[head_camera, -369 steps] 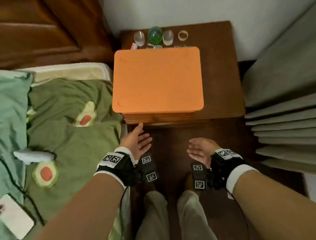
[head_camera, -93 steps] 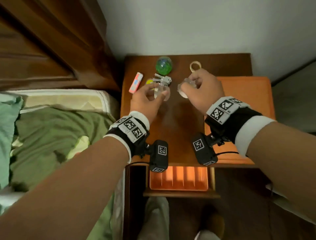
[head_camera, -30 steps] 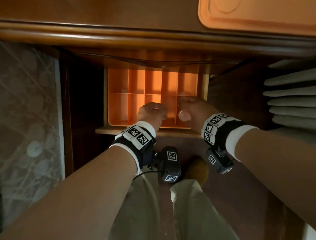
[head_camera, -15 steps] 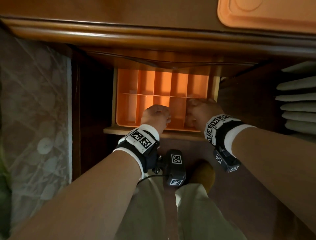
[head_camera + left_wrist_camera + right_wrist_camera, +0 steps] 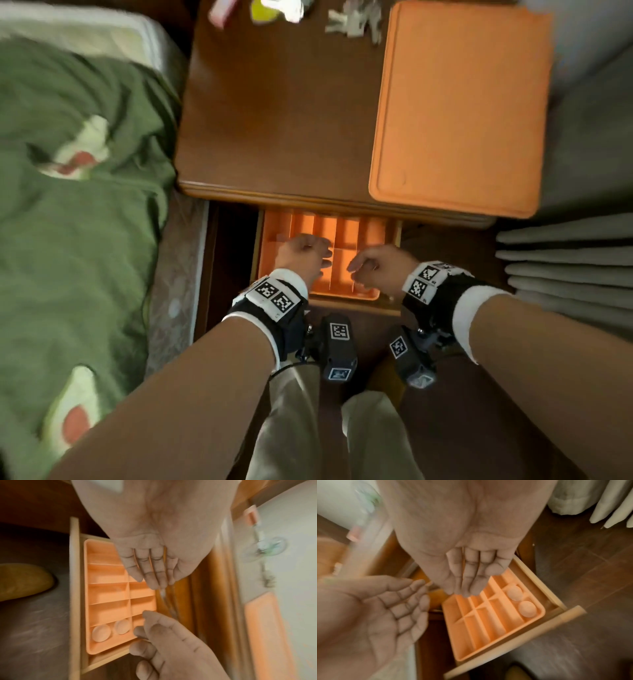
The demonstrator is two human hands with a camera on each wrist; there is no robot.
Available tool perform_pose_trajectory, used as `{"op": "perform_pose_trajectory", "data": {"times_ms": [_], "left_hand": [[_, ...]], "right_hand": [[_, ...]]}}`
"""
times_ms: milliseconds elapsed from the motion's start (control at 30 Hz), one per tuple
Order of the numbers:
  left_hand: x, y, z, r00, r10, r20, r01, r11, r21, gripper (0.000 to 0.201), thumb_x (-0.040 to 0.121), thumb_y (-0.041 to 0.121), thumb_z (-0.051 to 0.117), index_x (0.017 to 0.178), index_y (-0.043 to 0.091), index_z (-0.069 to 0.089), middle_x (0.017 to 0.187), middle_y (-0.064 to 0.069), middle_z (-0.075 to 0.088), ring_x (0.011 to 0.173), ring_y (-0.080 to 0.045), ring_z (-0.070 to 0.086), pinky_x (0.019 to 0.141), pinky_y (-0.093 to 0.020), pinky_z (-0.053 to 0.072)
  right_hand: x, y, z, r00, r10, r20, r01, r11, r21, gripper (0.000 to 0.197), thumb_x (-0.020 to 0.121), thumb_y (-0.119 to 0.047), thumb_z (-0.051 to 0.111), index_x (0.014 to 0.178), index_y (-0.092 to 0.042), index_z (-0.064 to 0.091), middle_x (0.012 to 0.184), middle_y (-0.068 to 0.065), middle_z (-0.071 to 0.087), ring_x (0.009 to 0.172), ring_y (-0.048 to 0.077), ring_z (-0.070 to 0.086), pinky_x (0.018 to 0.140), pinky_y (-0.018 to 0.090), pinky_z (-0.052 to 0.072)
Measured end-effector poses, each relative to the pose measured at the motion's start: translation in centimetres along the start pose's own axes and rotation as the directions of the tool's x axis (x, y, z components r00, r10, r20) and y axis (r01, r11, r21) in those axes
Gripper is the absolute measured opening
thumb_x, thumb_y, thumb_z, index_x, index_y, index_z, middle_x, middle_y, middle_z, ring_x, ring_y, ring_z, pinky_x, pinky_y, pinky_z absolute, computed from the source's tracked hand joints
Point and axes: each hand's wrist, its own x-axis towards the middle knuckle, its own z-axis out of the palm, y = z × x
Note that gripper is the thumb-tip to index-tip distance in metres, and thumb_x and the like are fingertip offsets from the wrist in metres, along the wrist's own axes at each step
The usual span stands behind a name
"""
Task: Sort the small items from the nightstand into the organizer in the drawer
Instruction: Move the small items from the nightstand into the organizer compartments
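The orange organizer (image 5: 342, 294) lies in the open drawer under the nightstand top. Two clear round pieces (image 5: 101, 632) (image 5: 527, 608) sit together in its near right corner compartment. My left hand (image 5: 305, 255) hovers over the organizer's left part, fingers relaxed and empty, as the left wrist view (image 5: 149, 572) shows. My right hand (image 5: 376, 267) hangs beside it over the right part, also empty (image 5: 467, 577). At the back of the nightstand lie a bunch of keys (image 5: 354, 20), a pink item (image 5: 221, 10) and a yellow-white item (image 5: 274, 10), all blurred.
The orange lid (image 5: 459, 102) lies on the right half of the nightstand (image 5: 274, 120). A bed with a green duvet (image 5: 78, 205) borders the left. Grey curtain folds (image 5: 565, 260) hang at the right. My legs are below the drawer front (image 5: 522, 635).
Both hands have let go of the clear pieces, which now lie in the organizer, and have risen a little with fingers loosened. The head view has tilted up onto the nightstand top.
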Motion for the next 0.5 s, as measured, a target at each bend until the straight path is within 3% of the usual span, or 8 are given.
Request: {"op": "perform_pose_trajectory", "data": {"times_ms": [100, 167, 267, 400, 500], "left_hand": [[-2.8, 4.7, -1.4, 0.995, 0.101, -0.019, -0.101, 0.995, -0.004, 0.012, 0.094, 0.019, 0.059, 0.087, 0.016, 0.068, 0.077, -0.003, 0.071, 0.068, -0.016, 0.069, 0.059, -0.024, 0.051], [-3.6, 7.3, -2.3, 0.987, 0.158, -0.026, -0.158, 0.988, -0.001, 0.014, 0.094, 0.021, 0.061, 0.082, 0.018, 0.068, 0.070, 0.000, 0.071, 0.063, -0.016, 0.067, 0.056, -0.023, 0.052], [-3.5, 11.7, -3.9, 0.976, 0.212, -0.054, -0.214, 0.976, -0.040, 0.021, 0.096, 0.021, 0.060, 0.075, 0.019, 0.066, 0.066, 0.000, 0.069, 0.059, -0.016, 0.064, 0.055, -0.024, 0.051], [-0.6, 16.7, -5.3, 0.957, 0.270, -0.102, -0.275, 0.961, -0.039, 0.027, 0.097, 0.024, 0.057, 0.071, 0.022, 0.066, 0.067, 0.001, 0.067, 0.058, -0.014, 0.062, 0.064, -0.027, 0.052], [3.6, 20.3, -6.2, 0.936, 0.332, -0.116, -0.331, 0.943, 0.026, 0.021, 0.095, 0.025, 0.058, 0.076, 0.023, 0.066, 0.071, 0.003, 0.069, 0.065, -0.015, 0.066, 0.075, -0.034, 0.057]], "right_hand": [[-3.0, -5.4, -4.1, 0.986, -0.109, 0.124, 0.096, 0.990, 0.107, 0.014, 0.088, -0.016, 0.063, 0.098, -0.016, 0.074, 0.093, 0.008, 0.076, 0.080, 0.021, 0.073, 0.069, 0.030, 0.056], [-4.2, -8.1, -6.7, 0.982, -0.165, 0.096, 0.156, 0.983, 0.097, 0.015, 0.090, -0.022, 0.064, 0.100, -0.017, 0.074, 0.091, -0.001, 0.076, 0.078, 0.013, 0.070, 0.067, 0.024, 0.052], [-4.7, -12.1, -10.8, 0.974, -0.212, -0.077, 0.220, 0.967, 0.126, 0.013, 0.092, -0.022, 0.063, 0.097, -0.018, 0.074, 0.083, -0.008, 0.073, 0.072, 0.013, 0.070, 0.059, 0.014, 0.046], [-2.1, -14.8, -14.5, 0.925, -0.194, -0.326, 0.232, 0.970, 0.079, 0.011, 0.092, -0.020, 0.062, 0.096, -0.022, 0.072, 0.090, -0.002, 0.073, 0.075, 0.017, 0.072, 0.064, 0.020, 0.049], [1.6, -15.5, -16.4, 0.877, -0.151, -0.456, 0.199, 0.978, 0.058, 0.013, 0.089, -0.021, 0.063, 0.097, -0.029, 0.070, 0.096, -0.006, 0.070, 0.084, 0.016, 0.070, 0.080, 0.031, 0.052]]}}
